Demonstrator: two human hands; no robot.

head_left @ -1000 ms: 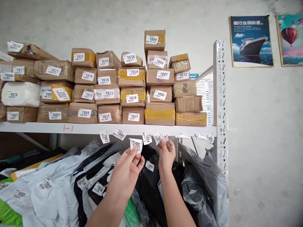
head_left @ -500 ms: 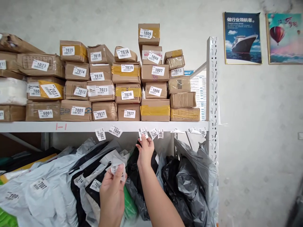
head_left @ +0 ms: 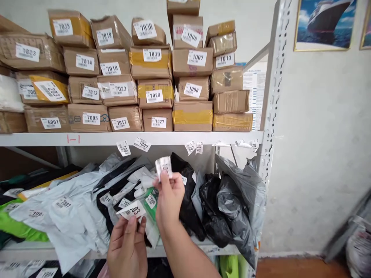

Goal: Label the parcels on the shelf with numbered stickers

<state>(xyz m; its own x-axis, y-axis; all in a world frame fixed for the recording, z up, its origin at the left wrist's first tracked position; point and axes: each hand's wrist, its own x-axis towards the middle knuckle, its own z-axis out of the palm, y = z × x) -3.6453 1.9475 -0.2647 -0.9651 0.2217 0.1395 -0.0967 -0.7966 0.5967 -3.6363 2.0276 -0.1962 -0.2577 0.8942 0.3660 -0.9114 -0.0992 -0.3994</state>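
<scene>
Low in the view, my left hand (head_left: 127,247) pinches a white label (head_left: 133,210) with "03" readable on it. Above and to its right, my right hand (head_left: 171,200) grips a smaller white label (head_left: 163,165) between thumb and fingers, its print blurred. Both labels are held in front of the lower shelf's bagged parcels. Several numbered labels hang from the upper shelf's white edge (head_left: 162,139), among them label 1003 (head_left: 124,148) and label 1005 (head_left: 142,144). Nearest my right hand is a black plastic parcel (head_left: 188,200).
Stacked cardboard boxes (head_left: 155,61) with number labels fill the upper shelf. Grey and white plastic mailers (head_left: 78,216) lie below on the left, black bags (head_left: 217,216) on the right. A perforated white post (head_left: 272,92) bounds the rack, with a framed ship picture (head_left: 324,23) beyond.
My right hand has pulled its label off the shelf edge and brought it down and left. My left hand has lowered with its label. The view has tipped down and come closer.
</scene>
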